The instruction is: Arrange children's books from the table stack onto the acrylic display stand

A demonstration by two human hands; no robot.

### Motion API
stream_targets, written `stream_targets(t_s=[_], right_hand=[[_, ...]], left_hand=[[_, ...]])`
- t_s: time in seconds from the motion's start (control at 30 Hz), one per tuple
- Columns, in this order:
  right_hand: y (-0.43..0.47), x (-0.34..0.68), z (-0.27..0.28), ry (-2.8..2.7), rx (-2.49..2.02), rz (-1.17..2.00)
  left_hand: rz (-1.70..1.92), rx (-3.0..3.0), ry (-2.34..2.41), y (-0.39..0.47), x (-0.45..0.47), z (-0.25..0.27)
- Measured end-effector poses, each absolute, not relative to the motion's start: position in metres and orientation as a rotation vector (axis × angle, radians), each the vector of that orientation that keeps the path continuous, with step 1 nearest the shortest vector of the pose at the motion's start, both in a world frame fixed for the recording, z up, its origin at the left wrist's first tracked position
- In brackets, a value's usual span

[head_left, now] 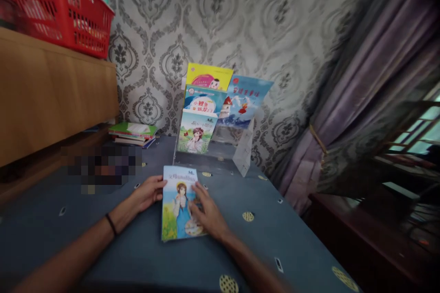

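A blue picture-covered book (pixel 173 208), with a girl in a blue dress on its front, is between my two hands over the table. My left hand (pixel 149 193) grips its left edge, the thumb near the cover's upper left corner and the other fingers partly hidden. At the right side my right hand (pixel 208 213) holds the book, its fingers reaching over the cover. Beyond it stands a clear display rack (pixel 243 149). The rack bears a green girl-covered book (pixel 195 135), a blue carp-story book (pixel 206 100), a yellow book (pixel 209 75) and a larger blue book (pixel 245 100).
Several stacked books (pixel 134 132) lie at the table's back left. A wooden cabinet (pixel 55 91) with a red basket (pixel 85 18) on top borders the left. A tied purple curtain (pixel 343 82) hangs at right. A blue patterned cloth (pixel 268 238) covers the table.
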State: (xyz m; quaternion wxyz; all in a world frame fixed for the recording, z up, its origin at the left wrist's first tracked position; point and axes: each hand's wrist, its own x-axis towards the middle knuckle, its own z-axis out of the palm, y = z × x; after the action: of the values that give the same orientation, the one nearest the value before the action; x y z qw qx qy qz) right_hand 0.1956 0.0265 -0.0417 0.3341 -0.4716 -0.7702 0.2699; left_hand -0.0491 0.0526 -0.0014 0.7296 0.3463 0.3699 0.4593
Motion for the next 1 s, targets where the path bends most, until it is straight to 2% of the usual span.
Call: stream_targets(t_s=[0.4,0.47,0.6,0.67,0.83,1.0], right_hand=[[0.049,0.186,-0.046,-1.892,-1.288,0.684],[0.056,0.182,-0.04,-1.714,-1.244,0.788],[0.07,0.173,-0.029,-1.325,-1.045,1.257],[0.077,0.17,-0.025,-1.268,-1.025,1.366],[0.085,0.171,-0.029,-1.328,-1.083,1.292],[0.089,0.18,-0.035,-1.502,-1.229,1.025]], left_hand=[[1.04,0.737,0.764,0.059,-0.052,-0.012],[1.044,0.752,0.78,0.06,-0.052,-0.012],[1.064,0.812,0.827,0.059,-0.052,-0.01],[1.075,0.858,0.858,0.059,-0.053,-0.01],[1.085,0.951,0.945,0.062,-0.053,-0.016],[1.154,1.044,1.084,0.065,-0.056,-0.022]])
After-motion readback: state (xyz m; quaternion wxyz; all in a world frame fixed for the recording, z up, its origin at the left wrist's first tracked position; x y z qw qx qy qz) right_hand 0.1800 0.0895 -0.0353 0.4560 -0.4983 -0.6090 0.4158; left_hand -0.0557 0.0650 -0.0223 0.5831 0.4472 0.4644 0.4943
